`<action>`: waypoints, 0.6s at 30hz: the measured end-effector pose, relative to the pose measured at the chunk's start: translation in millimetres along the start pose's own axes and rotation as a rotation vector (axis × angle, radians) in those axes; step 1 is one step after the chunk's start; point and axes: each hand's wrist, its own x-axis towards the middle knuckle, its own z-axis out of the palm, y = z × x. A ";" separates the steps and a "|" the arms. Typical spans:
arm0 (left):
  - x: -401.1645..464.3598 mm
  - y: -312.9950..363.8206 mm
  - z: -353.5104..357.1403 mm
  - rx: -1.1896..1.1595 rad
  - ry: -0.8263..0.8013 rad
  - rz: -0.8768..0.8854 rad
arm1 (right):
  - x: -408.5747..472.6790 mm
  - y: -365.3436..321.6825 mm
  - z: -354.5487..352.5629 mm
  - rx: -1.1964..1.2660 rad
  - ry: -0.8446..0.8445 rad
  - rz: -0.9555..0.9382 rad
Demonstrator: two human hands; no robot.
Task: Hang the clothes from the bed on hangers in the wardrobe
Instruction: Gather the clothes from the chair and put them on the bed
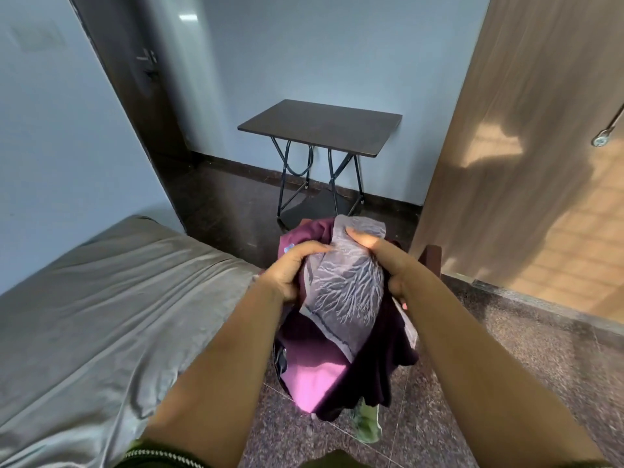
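I hold a bundle of clothes in front of me, over the floor beside the bed. A pale grey cloth with a branching print lies on top; dark purple and pink fabric hangs below it, and a green piece dangles at the bottom. My left hand grips the bundle's left side. My right hand grips its right side, thumb pressed on the grey cloth. The bed has a grey sheet and no clothes on the part in view. No hangers show.
A small dark table on metal legs stands against the blue wall ahead. A dark door is at the left. A wooden door panel with a metal handle stands open at the right. The floor is speckled stone.
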 end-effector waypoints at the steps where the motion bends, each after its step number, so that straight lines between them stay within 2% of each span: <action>1: -7.2 6.5 -1.5 0.021 -0.010 0.033 | -6.5 -7.3 0.2 -0.010 -0.041 -0.011; 3: -21.1 20.8 -1.0 0.094 -0.022 0.111 | -17.6 -20.3 1.8 -0.016 -0.125 -0.073; 5: -36.0 34.1 5.1 0.204 0.034 0.183 | -28.6 -32.7 7.7 0.005 -0.172 -0.151; 9: -66.4 54.6 23.3 0.276 0.105 0.270 | -47.5 -55.8 24.0 -0.027 -0.188 -0.284; 14: -109.7 57.6 30.9 0.145 0.166 0.383 | -61.5 -72.7 53.5 -0.016 -0.362 -0.380; 18: -149.6 52.7 27.7 0.037 0.247 0.478 | -72.3 -72.6 85.4 -0.007 -0.594 -0.377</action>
